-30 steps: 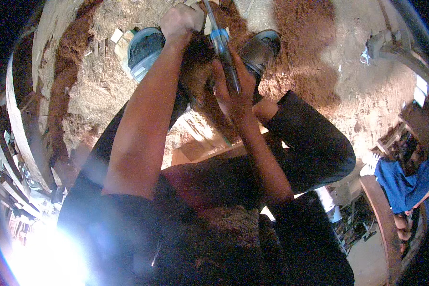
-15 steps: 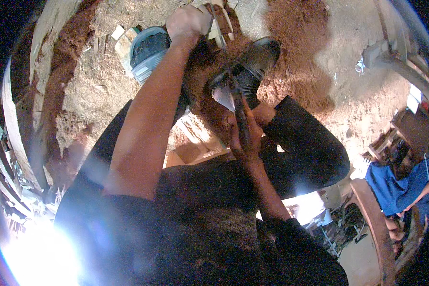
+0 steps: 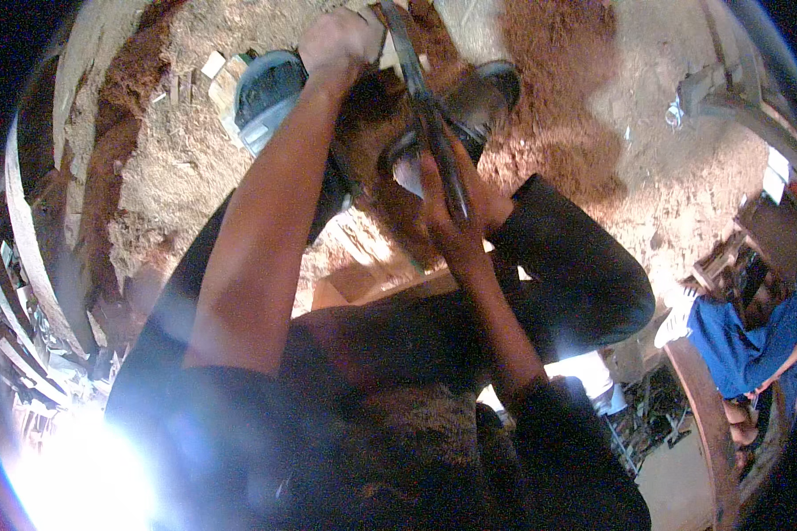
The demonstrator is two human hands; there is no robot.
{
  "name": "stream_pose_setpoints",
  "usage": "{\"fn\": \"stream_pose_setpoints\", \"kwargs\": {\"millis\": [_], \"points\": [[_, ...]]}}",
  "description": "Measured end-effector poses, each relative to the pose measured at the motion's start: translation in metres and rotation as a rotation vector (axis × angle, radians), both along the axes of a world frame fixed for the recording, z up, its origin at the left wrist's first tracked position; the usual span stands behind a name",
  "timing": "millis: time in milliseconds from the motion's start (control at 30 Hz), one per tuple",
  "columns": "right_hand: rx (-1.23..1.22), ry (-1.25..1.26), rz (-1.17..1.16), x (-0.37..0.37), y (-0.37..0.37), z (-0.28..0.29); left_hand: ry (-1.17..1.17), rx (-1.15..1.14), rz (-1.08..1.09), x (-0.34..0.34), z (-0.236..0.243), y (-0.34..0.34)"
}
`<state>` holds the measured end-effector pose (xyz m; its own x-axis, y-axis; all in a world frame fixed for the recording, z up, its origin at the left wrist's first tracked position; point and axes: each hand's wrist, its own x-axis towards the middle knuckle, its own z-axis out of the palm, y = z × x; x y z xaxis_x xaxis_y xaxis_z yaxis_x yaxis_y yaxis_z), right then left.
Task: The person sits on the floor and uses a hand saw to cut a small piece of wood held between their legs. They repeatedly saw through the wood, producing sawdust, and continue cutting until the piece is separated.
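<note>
Near the top edge, my left hand [image 3: 336, 42] is closed in a fist; its grip is turned away, so what it holds cannot be made out. Lower and to the right, my right hand [image 3: 456, 208] wraps round the dark handle of a long, narrow metal tool [image 3: 403, 44]. The tool slants up past my left fist, and its kind is unclear. A brown wooden piece [image 3: 434, 35] lies beside the tool's far end. My feet are on either side, one in a grey-blue slipper [image 3: 270, 97], the other in a dark shoe [image 3: 496, 84].
Reddish-brown sawdust [image 3: 558, 88] covers the ground. Small wood scraps [image 3: 212, 65] lie left of the slipper, and a wooden board [image 3: 363, 281] sits before my lap. At the right, a person in blue clothing [image 3: 739, 345] is beside a curved timber [image 3: 704, 425].
The tool has shifted, its handle now lower and nearer me, and its blade looks blurred. My left hand has moved slightly left.
</note>
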<state>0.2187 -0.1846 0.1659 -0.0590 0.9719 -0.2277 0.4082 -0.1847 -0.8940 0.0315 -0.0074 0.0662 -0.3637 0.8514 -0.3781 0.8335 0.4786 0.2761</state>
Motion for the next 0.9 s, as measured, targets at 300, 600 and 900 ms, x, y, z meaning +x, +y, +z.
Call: {"fn": "stream_pose_setpoints", "kwargs": {"millis": [300,600,900], "points": [[0.034,-0.189,0.102,0.021,-0.048,-0.001,0.031,-0.055,-0.008,0.008,0.016,0.004],[0.013,-0.056,0.085,0.018,-0.040,0.000,0.050,-0.084,-0.005,0.003,0.018,0.004],[0.076,-0.072,0.081,-0.006,0.002,-0.016,0.045,-0.101,-0.030,0.002,0.015,0.002]]}}
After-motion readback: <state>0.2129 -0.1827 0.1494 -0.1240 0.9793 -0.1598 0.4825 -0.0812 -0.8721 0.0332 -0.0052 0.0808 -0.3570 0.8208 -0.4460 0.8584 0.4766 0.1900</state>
